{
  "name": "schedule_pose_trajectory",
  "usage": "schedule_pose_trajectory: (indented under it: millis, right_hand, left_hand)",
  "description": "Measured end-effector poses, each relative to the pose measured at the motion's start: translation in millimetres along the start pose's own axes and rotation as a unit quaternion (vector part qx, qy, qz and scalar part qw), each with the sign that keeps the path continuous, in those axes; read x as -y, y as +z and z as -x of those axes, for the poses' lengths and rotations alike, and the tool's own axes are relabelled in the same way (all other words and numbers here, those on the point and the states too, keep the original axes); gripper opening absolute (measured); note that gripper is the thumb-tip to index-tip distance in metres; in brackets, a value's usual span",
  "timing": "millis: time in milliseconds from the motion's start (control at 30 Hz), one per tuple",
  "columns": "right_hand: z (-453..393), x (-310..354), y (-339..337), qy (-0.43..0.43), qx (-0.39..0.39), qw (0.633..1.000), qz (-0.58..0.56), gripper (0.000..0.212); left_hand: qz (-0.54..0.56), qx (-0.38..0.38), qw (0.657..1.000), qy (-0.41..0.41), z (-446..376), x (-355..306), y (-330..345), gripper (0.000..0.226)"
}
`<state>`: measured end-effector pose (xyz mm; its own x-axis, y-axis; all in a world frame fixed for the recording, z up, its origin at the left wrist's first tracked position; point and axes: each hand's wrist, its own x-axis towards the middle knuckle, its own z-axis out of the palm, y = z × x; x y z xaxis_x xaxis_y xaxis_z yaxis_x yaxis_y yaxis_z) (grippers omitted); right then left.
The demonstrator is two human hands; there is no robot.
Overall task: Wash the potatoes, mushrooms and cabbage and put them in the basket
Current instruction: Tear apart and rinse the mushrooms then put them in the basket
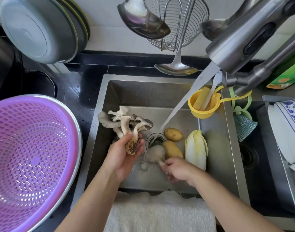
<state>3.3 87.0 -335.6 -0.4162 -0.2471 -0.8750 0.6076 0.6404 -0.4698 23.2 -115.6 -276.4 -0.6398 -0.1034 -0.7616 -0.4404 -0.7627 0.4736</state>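
Two hands at the sink (227,148), washing mushrooms under running water.

Left hand (125,154), centre of frame: fingers curled round the dirty base of a mushroom cluster (125,121), caps fanned toward the sink's left wall. Right hand (178,169), lower centre: fingers pinching the stem of a single mushroom (154,154) beside the drain, just below where the water stream (182,106) from the tap (244,41) lands. Two potatoes (173,134) and one cabbage (196,149) lie on the sink floor, right of the drain. Purple basket (31,158) stands on the black bench (78,97), left of frame, holding nothing visible. White towel (160,213) draped over the sink's near edge.
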Motion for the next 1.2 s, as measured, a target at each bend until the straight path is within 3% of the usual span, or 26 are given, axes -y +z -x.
schedule_pose_trajectory:
  millis: [233,433,600,800,1000,1067,1133,1200]
  right_hand:
    - [-16.2,-7.9,18.1,0.014,0.012,0.993,0.12,0.02]
    - [-1.1,0.7,-7.9,-0.037,0.001,0.986,-0.163,0.013]
    - [16.6,20.7,-11.5,-0.124,-0.068,0.96,-0.24,0.023]
    - [26.7,61.6,-4.1,-0.111,0.01,0.861,-0.496,0.017]
    - [19.5,70.4,17.7,-0.074,-0.064,0.876,-0.471,0.017]
    - [16.6,72.1,27.6,-0.1,-0.104,0.895,-0.423,0.01]
    - [12.4,75.7,36.0,-0.122,-0.154,0.904,-0.38,0.029]
    - [10.3,84.4,40.8,-0.122,-0.191,0.894,-0.387,0.025]
  left_hand:
    - [-0.008,0.002,1.0,0.0,-5.1,-0.6,-4.9,0.03]
    - [-0.005,0.013,1.0,-0.006,-3.7,-2.1,-6.4,0.032]
    - [-0.016,-0.017,0.999,-0.039,-8.6,4.8,1.3,0.027]
    - [-0.006,-0.011,0.998,-0.065,-2.3,11.6,6.3,0.017]
    - [-0.057,-0.01,0.996,-0.061,-0.3,11.6,6.4,0.019]
    - [-0.078,-0.009,0.996,-0.032,-1.1,15.0,8.6,0.024]
    - [-0.105,0.002,0.994,0.012,0.7,21.6,13.9,0.029]
    - [-0.138,0.016,0.989,0.052,5.5,28.6,20.9,0.033]
